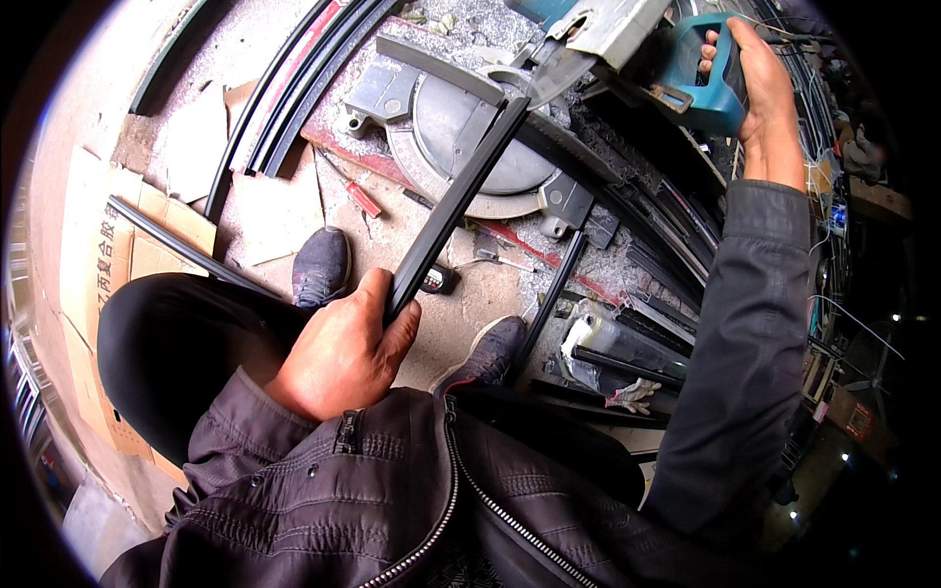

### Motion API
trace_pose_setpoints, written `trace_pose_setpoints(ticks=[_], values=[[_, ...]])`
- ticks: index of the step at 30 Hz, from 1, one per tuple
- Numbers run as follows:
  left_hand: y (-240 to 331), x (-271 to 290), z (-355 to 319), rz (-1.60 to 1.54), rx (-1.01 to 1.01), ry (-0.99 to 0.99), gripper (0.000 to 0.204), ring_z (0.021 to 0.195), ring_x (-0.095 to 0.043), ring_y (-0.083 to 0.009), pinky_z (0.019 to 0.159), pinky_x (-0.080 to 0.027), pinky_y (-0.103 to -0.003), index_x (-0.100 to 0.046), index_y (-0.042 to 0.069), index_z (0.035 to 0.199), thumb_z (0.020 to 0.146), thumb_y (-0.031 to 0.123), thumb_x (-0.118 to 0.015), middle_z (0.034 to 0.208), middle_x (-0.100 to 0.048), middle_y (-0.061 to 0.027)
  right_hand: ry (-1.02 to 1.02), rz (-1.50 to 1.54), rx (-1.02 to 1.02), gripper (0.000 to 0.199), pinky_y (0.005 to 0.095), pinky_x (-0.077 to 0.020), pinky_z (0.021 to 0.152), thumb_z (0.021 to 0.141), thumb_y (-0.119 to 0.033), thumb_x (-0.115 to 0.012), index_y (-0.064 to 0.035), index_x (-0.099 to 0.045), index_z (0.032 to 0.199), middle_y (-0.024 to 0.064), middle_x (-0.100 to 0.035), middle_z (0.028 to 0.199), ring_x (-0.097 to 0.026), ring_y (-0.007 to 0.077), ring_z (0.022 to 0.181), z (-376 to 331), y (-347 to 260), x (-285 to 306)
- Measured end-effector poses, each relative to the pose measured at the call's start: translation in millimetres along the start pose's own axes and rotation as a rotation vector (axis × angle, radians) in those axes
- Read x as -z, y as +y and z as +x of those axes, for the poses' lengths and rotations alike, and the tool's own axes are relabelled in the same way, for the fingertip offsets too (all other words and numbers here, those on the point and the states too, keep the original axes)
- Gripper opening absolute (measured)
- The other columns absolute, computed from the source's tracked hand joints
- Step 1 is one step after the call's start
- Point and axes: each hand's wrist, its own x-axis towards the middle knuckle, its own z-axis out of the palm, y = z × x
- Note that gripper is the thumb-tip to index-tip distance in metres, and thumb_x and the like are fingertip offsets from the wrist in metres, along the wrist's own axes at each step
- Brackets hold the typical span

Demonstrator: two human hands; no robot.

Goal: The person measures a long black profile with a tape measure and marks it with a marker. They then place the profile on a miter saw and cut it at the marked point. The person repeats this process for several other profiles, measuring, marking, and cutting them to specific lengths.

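My left hand (333,358) is closed around the near end of a long black profile bar (456,206). From there the bar slants up and away, and its far end lies over the grey base of a miter saw (441,113), close under the blade (561,73). At the upper right, my right hand (769,103) is wrapped round the saw's teal handle (723,103). The saw head is raised above the base. Part of its blade is behind the guard.
A red-handled screwdriver (363,200) and a small dark tape measure (441,280) lie on the floor between my shoes and the saw. Black profiles (294,88) lie at the upper left. Cardboard (86,294) covers floor at the left. A work glove (632,395) lies at the right among more profiles.
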Motion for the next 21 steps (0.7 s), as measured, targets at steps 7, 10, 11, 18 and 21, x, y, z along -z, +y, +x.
trace_pose_setpoints(ticks=[7, 10, 11, 18, 21], values=[[-2, 0, 1, 0.004, -0.021, 0.002, 0.029, 0.078, -0.063, -0.0528, 0.066, -0.048, -0.057, -0.048, -0.001, 0.102, 0.103, 0.025, -0.061, 0.075, -0.061, -0.0313, -0.023, 0.007, 0.022, 0.034, 0.027, -0.0557, 0.06, 0.105, -0.03, -0.058, 0.003, -0.063, 0.106, 0.0101, -0.067, 0.079, -0.063, 0.0144, 0.064, -8, 1, 0], [-2, -1, 3, 0.0, -0.031, -0.007, 0.029, 0.078, -0.063, -0.0529, 0.066, -0.048, -0.057, -0.048, -0.001, 0.102, 0.103, 0.025, -0.061, 0.075, -0.061, -0.0313, 0.026, 0.052, 0.09, 0.033, 0.0272, -0.0555, 0.06, 0.106, -0.03, -0.057, 0.0025, -0.062, 0.105, 0.0099, -0.066, 0.077, -0.063, 0.0146, 0.064, -15, 3, -2], [-3, 0, 2, 0.004, -0.023, -0.001, 0.029, 0.078, -0.063, -0.0529, 0.066, -0.048, -0.057, -0.048, -0.001, 0.102, 0.103, 0.025, -0.061, 0.075, -0.061, -0.0313, -0.005, 0.053, 0.07, 0.032, 0.0274, -0.0554, 0.06, 0.106, -0.03, -0.057, 0.0024, -0.062, 0.105, 0.0097, -0.066, 0.078, -0.063, 0.0146, 0.064, -13, 5, -3], [-2, 0, 0, -0.001, -0.02, 0.005, 0.029, 0.078, -0.063, -0.0529, 0.066, -0.049, -0.057, -0.048, -0.001, 0.102, 0.102, 0.025, -0.061, 0.075, -0.061, -0.0314, -0.017, 0.066, 0.062, 0.029, 0.0284, -0.0555, 0.059, 0.105, -0.027, -0.059, 0.0018, -0.06, 0.106, 0.0088, -0.064, 0.085, -0.064, 0.0146, 0.068, -15, 10, -4], [-2, 0, 1, 0.002, -0.027, 0.004, 0.03, 0.077, -0.063, -0.0529, 0.066, -0.049, -0.057, -0.047, -0.001, 0.101, 0.102, 0.025, -0.061, 0.075, -0.061, -0.0313, 0.012, 0.066, 0.092, 0.029, 0.0285, -0.0555, 0.059, 0.105, -0.027, -0.059, 0.0015, -0.06, 0.105, 0.0087, -0.064, 0.085, -0.064, 0.0146, 0.068, -22, 9, -7]])
